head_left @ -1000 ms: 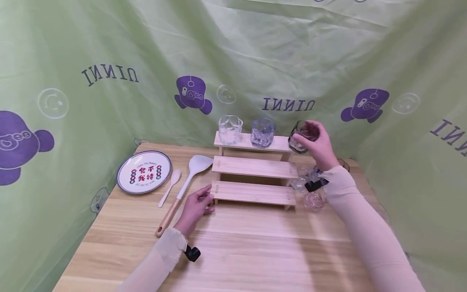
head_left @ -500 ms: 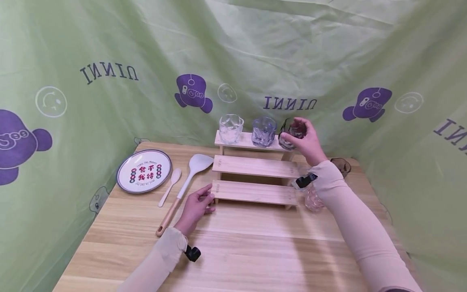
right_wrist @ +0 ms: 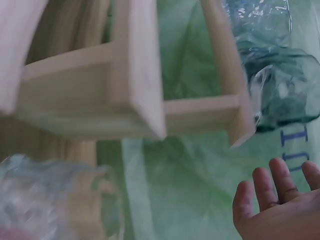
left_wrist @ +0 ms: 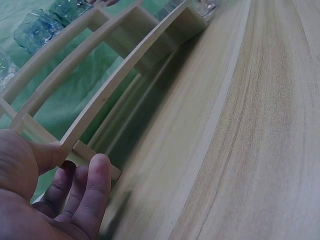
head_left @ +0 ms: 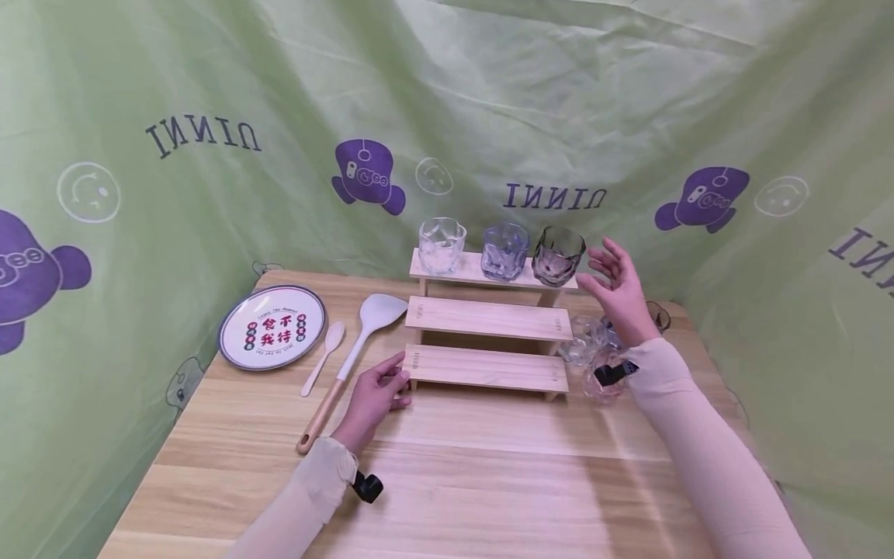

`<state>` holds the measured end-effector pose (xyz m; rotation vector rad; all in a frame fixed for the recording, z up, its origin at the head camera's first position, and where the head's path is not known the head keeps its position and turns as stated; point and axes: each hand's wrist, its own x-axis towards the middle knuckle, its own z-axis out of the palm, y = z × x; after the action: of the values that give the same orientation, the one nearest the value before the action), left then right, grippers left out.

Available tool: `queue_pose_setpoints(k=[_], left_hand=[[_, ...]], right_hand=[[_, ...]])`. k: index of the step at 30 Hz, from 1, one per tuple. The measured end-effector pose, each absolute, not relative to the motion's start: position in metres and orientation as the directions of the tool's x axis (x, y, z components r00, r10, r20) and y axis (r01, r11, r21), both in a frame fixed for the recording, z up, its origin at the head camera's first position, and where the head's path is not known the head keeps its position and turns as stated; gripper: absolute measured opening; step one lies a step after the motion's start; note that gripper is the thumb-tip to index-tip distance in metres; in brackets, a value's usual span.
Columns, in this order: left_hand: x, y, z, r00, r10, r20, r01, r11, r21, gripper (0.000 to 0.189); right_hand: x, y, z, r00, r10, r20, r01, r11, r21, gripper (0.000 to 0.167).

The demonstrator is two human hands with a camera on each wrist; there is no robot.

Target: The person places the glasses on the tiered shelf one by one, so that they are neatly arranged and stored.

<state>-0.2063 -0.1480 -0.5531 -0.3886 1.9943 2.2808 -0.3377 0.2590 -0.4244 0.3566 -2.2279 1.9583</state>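
Note:
A three-tier wooden display rack stands on the table. On its top tier, from left to right, are a clear glass, a bluish glass and a dark grey glass. My right hand is just right of the dark glass, apart from it, fingers spread and holding nothing. With thumb above and fingers below, my left hand pinches the front left corner of the lowest tier. More glasses stand right of the rack, among them a clear one and a pinkish one, partly hidden by the right wrist.
Left of the rack lie a white spatula with a wooden handle, a small pale spoon and a white plate with a blue rim and printed characters. A green printed curtain encloses the table at the back and sides.
My right hand carried the dark glass leftward onto the right end of the top tier, let go, and drew back to the right. The left hand stays at the rack's corner.

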Motion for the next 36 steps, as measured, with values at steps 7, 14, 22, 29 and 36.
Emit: queue_pose_setpoints(k=[7, 14, 22, 29, 36], left_hand=[[-0.206, -0.150, -0.554, -0.965, -0.092, -0.245, -0.230, -0.147, 0.962, 0.050], [-0.205, -0.151, -0.552, -0.966, -0.085, -0.243, -0.230, -0.143, 0.963, 0.050], [-0.203, -0.153, -0.552, -0.967, -0.090, -0.238, -0.225, -0.136, 0.965, 0.049], [-0.204, -0.151, -0.555, -0.965, -0.097, -0.242, -0.230, -0.126, 0.965, 0.049], [-0.206, -0.150, -0.553, -0.966, -0.090, -0.241, -0.229, -0.122, 0.966, 0.051]], right_hand=[[-0.317, 0.292, -0.459, -0.977, -0.101, 0.189, -0.210, 0.261, -0.942, 0.070], [-0.305, 0.312, -0.478, -0.978, -0.206, 0.025, -0.126, 0.494, -0.861, 0.082], [-0.310, 0.307, -0.483, -0.937, -0.350, -0.014, -0.266, 0.738, -0.621, 0.096], [-0.306, 0.298, -0.483, -0.940, -0.340, 0.008, -0.299, 0.816, -0.495, 0.097], [-0.296, 0.302, -0.487, -0.955, -0.297, 0.010, -0.278, 0.882, -0.380, 0.098]])
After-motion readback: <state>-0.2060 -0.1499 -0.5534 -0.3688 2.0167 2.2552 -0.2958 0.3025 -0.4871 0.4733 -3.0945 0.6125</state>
